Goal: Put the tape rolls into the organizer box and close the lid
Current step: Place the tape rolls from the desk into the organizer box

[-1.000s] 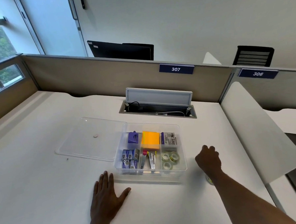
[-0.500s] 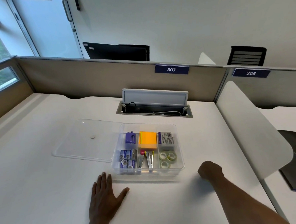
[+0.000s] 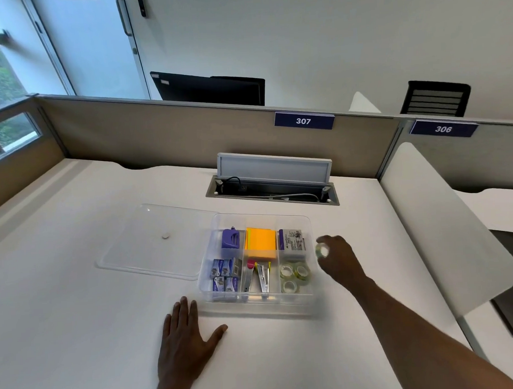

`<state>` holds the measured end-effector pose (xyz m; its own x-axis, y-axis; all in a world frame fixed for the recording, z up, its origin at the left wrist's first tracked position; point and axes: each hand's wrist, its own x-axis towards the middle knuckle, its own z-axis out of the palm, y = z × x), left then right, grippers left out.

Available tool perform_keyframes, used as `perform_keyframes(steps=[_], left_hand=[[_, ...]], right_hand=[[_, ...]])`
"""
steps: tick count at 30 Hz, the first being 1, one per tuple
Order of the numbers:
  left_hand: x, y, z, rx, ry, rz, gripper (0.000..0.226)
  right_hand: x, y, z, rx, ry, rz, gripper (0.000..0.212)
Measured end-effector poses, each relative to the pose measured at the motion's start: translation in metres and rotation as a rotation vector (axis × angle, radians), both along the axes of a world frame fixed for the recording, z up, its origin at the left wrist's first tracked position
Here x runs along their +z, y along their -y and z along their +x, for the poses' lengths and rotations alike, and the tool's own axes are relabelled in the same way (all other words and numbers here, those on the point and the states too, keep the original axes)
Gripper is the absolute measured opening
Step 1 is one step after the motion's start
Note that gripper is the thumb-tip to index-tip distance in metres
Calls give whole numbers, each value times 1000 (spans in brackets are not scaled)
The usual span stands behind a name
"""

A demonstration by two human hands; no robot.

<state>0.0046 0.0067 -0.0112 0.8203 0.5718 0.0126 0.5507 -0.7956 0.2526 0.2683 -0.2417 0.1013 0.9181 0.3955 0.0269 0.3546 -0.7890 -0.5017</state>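
The clear organizer box (image 3: 256,308) stands open in the middle of the white desk. Its front right compartment holds three clear tape rolls (image 3: 294,275). My right hand (image 3: 338,257) hovers at the box's right wall, fingers closed around another small clear tape roll (image 3: 321,250), just above the rim. My left hand (image 3: 187,343) lies flat on the desk, fingers spread, at the box's front left corner. The clear lid (image 3: 156,239) lies flat on the desk to the left of the box, its right edge touching the box.
Other compartments hold a purple sharpener (image 3: 231,239), orange sticky notes (image 3: 260,244), staple boxes (image 3: 225,274), staplers (image 3: 261,276) and a small carton (image 3: 292,242). An open cable hatch (image 3: 274,183) sits behind the box. A white divider panel (image 3: 441,223) rises at right.
My right hand has risen from the desk to the right of the box and moved forward and left to the box's right wall, now holding a tape roll. The left hand has stayed flat.
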Motion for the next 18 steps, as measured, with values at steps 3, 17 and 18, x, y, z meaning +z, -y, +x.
perform_keyframes(steps=[3,17,18], left_hand=[[-1,0,0,-1,-11,3,102],[-2,0,0,-1,7,7,104],[-2,0,0,0,8,7,104]], right_hand=[[9,-16,2,206,-74,-52,45],[1,-33,-14,526,-229,-499,48],[0,-34,-13,538,-230,-516,46]])
